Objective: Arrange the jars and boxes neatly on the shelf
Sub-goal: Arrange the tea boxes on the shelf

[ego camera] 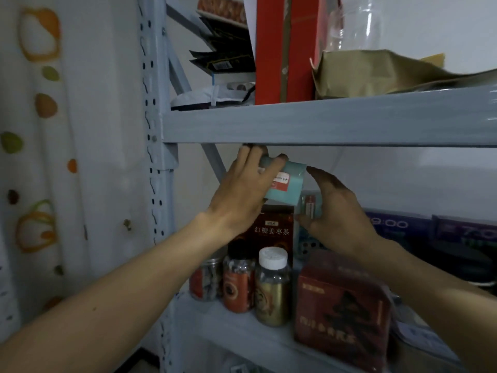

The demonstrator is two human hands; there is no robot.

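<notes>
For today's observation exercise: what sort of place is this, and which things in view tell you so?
Probably a home storage corner: a grey metal shelf with slotted uprights, crowded with jars and tea boxes, beside a fruit-print curtain.

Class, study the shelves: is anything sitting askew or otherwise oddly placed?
Yes. The teal box is tilted, held in the left hand above the dark red tea box. On the upper shelf, the crumpled brown paper bag sags over the edge.
</notes>
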